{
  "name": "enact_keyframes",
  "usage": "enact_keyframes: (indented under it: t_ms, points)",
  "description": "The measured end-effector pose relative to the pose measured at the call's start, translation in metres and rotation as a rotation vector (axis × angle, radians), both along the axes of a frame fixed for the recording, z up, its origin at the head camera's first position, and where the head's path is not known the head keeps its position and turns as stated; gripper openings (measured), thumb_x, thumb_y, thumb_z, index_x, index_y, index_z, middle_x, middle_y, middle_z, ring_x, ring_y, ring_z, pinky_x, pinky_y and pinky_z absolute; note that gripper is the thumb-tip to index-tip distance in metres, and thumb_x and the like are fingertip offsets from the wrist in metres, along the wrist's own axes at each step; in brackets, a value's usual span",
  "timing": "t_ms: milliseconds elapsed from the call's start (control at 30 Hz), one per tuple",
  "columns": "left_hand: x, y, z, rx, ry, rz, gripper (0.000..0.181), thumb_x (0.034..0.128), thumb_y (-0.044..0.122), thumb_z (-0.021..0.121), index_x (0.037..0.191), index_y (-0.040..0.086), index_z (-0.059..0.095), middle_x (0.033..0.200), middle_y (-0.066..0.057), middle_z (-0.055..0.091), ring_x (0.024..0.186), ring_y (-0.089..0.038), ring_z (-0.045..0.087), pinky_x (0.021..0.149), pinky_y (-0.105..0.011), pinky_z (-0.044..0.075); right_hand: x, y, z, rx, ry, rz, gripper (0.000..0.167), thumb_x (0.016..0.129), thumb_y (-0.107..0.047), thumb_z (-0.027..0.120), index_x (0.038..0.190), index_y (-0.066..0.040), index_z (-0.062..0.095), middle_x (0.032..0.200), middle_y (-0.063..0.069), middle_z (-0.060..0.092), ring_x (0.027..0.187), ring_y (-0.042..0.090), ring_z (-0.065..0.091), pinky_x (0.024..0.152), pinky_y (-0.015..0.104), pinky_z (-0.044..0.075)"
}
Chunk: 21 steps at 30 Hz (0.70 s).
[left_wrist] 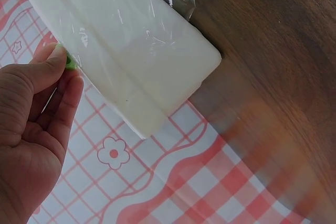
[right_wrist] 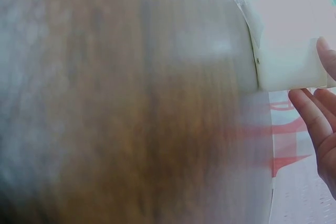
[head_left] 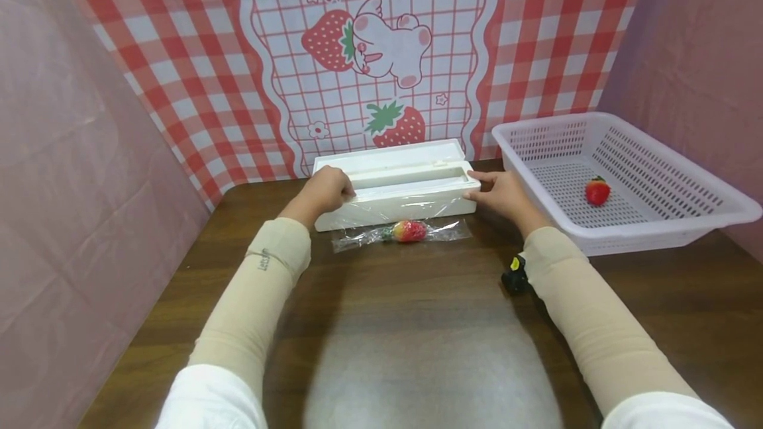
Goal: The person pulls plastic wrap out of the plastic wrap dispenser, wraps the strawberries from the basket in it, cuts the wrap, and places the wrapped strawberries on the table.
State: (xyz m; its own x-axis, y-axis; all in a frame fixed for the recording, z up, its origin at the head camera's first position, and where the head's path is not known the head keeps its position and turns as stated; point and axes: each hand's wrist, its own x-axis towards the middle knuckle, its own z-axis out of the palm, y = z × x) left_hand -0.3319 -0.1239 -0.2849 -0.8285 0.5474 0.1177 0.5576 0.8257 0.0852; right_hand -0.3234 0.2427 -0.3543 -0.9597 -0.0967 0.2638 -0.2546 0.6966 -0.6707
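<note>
A long white cling film box (head_left: 405, 205) lies at the back of the table, its lid (head_left: 387, 156) tipped back. Clear film hangs over its front. Near its left end, my left hand (head_left: 326, 192) has thumb and fingers pinched together; the left wrist view shows a small green piece (left_wrist: 70, 62) between the fingertips at the box's edge. My right hand (head_left: 499, 192) grips the right end, thumb on the front and fingers against the end face (right_wrist: 294, 85). Just in front of the box lies a strawberry (head_left: 410, 231) wrapped in clear film with its ends spread flat.
To the right stands a white plastic basket (head_left: 650, 225) with one bare strawberry (head_left: 597, 190) in it. A red-and-white checked cloth (head_left: 208, 85) hangs behind the brown wooden table (head_left: 429, 323). Pink sheets close off both sides.
</note>
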Motion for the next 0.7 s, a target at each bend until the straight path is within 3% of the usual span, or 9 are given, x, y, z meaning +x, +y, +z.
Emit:
enact_keyframes:
  t_ms: [200, 333, 433, 700]
  points:
    - [0.0008, -0.0027, 0.0005, 0.005, 0.023, -0.016, 0.021, 0.0805, -0.003, 0.064, 0.093, 0.006, 0.078, 0.097, -0.007, 0.074, 0.096, -0.027, 0.068, 0.091, -0.036, 0.051, 0.0009, 0.0007, 0.0005, -0.003, 0.000, -0.005, 0.059, 0.084, -0.028, 0.078, 0.134, -0.005, 0.058, 0.076, 0.022, 0.067, 0.072, 0.024, 0.055, 0.051, 0.023, 0.041]
    - [0.0011, -0.0032, 0.0002, 0.002, 0.023, -0.017, 0.022, 0.0801, -0.004, 0.064, 0.093, 0.006, 0.079, 0.098, -0.008, 0.074, 0.096, -0.027, 0.068, 0.090, -0.036, 0.052, 0.0020, 0.0004, 0.0005, -0.009, -0.007, -0.007, 0.059, 0.084, -0.027, 0.078, 0.135, -0.005, 0.057, 0.101, 0.028, 0.068, 0.083, 0.027, 0.057, 0.057, 0.021, 0.044]
    - [0.0016, -0.0041, 0.0005, 0.006, 0.011, -0.009, 0.021, 0.0805, -0.003, 0.065, 0.093, 0.006, 0.078, 0.098, -0.008, 0.074, 0.096, -0.027, 0.068, 0.090, -0.037, 0.052, 0.0015, -0.0003, -0.0001, -0.017, -0.004, -0.004, 0.058, 0.084, -0.026, 0.078, 0.134, -0.004, 0.057, 0.109, 0.028, 0.066, 0.086, 0.027, 0.057, 0.060, 0.019, 0.045]
    - [0.0023, -0.0099, -0.0004, 0.030, -0.007, 0.013, 0.017, 0.0815, -0.001, 0.067, 0.092, 0.005, 0.078, 0.098, -0.009, 0.074, 0.096, -0.027, 0.068, 0.090, -0.037, 0.052, 0.0011, -0.0022, -0.0010, -0.024, 0.013, -0.007, 0.056, 0.084, -0.023, 0.078, 0.132, -0.003, 0.059, 0.101, 0.027, 0.069, 0.080, 0.024, 0.059, 0.058, 0.017, 0.045]
